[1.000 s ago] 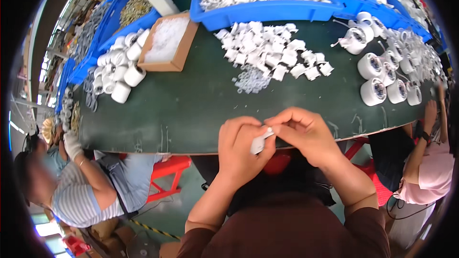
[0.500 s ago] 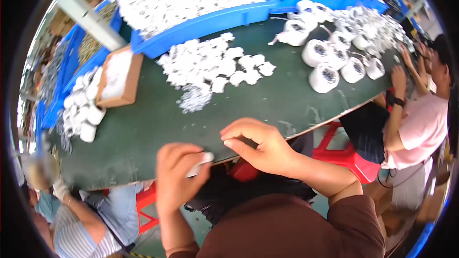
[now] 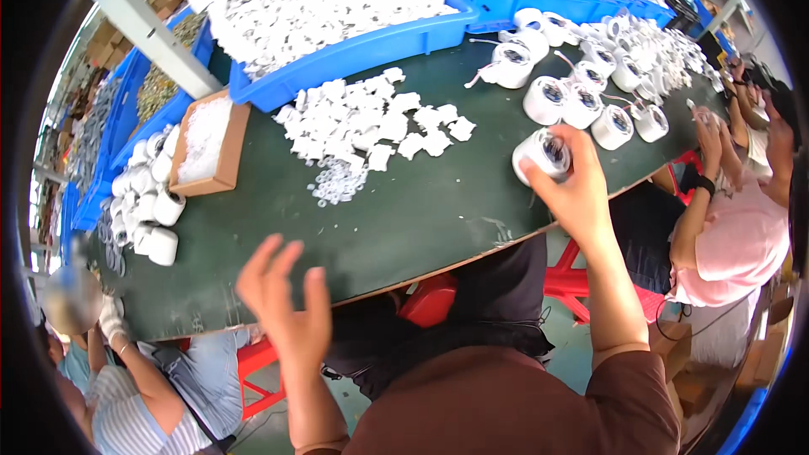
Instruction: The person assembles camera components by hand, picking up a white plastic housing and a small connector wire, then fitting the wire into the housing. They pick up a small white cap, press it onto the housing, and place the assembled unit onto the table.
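Observation:
My right hand [image 3: 581, 190] reaches over the right part of the green table, thumb and fingers curled round a white round housing [image 3: 529, 157] with a dark centre. Just behind it stand several similar white housings [image 3: 543, 101], some with thin white leads. Nearer the table's front edge, my left hand [image 3: 286, 303] is raised with its fingers spread and nothing in it. Beyond my hands, mid-table, lies a heap of small white moulded pieces [image 3: 392, 125]. At its near side is a little pile of pale translucent rings [image 3: 339, 181].
Blue bins [image 3: 354, 49] of white parts line the far side. A cardboard box [image 3: 227, 147] and white cylinders [image 3: 158, 246] stand at left on the green table [image 3: 404, 227]. One person [image 3: 733, 227] works at right, another [image 3: 160, 388] at left.
My right hand has moved right and closed on a white housing, shifting it slightly. My left hand has moved left and opened; the small white piece it held is no longer in it.

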### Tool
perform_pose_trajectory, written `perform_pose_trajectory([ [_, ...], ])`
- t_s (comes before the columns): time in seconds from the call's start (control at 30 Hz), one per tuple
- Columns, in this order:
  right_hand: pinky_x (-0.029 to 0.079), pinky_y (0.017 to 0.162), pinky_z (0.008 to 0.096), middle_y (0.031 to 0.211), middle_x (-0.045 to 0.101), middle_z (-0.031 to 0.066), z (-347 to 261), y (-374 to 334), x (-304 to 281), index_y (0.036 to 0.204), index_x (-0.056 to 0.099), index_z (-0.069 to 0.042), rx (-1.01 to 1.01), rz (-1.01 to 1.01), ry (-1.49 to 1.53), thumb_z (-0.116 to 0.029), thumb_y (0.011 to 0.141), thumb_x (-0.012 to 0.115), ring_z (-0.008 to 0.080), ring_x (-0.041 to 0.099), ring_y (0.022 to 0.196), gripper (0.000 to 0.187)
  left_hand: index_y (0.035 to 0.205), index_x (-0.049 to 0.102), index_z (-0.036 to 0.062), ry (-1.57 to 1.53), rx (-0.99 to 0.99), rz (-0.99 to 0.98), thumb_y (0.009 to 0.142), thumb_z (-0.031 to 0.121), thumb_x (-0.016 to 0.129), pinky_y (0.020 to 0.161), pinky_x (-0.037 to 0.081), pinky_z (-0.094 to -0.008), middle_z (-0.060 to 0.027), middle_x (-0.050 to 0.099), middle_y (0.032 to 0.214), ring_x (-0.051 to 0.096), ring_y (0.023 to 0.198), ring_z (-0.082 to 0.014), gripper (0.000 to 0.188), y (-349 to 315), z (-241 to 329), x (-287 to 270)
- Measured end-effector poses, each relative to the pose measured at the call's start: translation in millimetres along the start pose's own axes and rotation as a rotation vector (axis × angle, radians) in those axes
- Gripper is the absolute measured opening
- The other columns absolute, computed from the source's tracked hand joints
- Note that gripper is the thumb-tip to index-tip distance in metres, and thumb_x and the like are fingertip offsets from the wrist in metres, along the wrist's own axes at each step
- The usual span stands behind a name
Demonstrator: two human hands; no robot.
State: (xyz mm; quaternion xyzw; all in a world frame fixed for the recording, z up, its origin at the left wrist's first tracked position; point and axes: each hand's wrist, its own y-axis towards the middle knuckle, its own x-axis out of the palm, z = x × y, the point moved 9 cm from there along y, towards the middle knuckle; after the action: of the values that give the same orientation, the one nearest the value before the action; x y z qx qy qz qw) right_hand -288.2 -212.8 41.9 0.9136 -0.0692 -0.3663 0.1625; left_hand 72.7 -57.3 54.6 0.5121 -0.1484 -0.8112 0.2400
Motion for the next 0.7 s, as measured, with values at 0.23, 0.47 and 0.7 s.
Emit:
perform_pose_trajectory([
  [0.23, 0.048, 0.100, 0.0440, 0.131, 0.059, 0.0193, -117.9, -73.8, 72.7, 0.137, 0.050, -0.003, -0.527, -0.279, 0.335, 0.004, 0.074, 0.078, 0.0388, 0.057, 0.119, 0.069, 0.143, 0.048, -0.0030, -0.673, 0.019, -0.291, 0.094, 0.015, 0.061, 0.109, 0.039, -0.0415, -0.0201, 0.050, 0.141, 0.051, 0.127, -0.0311, 0.054, -1.7, 57.1, 55.8],
  [0.47, 0.041, 0.112, 0.0425, 0.150, 0.044, 0.0153, -115.3, -92.8, 121.1, 0.148, 0.035, -0.005, -0.017, -0.711, 0.911, 0.009, 0.086, 0.067, 0.0267, 0.050, 0.133, 0.071, 0.130, 0.053, 0.0013, -0.472, 0.110, -0.167, 0.088, 0.009, 0.065, 0.097, 0.045, -0.0456, -0.0203, 0.054, 0.133, 0.052, 0.115, -0.0383, 0.044, 1.1, 51.3, 57.2],
  [0.7, 0.052, 0.081, 0.0267, 0.108, 0.062, 0.0065, -134.3, -61.9, 102.8, 0.120, 0.065, -0.004, -0.168, -0.644, 0.760, 0.001, 0.094, 0.068, 0.0122, 0.063, 0.095, 0.027, 0.123, 0.057, 0.0019, -0.430, 0.088, -0.160, 0.080, 0.000, 0.064, 0.093, 0.046, -0.0444, -0.0185, 0.057, 0.125, 0.054, 0.110, -0.0382, 0.043, 6.3, 61.1, 46.4],
])
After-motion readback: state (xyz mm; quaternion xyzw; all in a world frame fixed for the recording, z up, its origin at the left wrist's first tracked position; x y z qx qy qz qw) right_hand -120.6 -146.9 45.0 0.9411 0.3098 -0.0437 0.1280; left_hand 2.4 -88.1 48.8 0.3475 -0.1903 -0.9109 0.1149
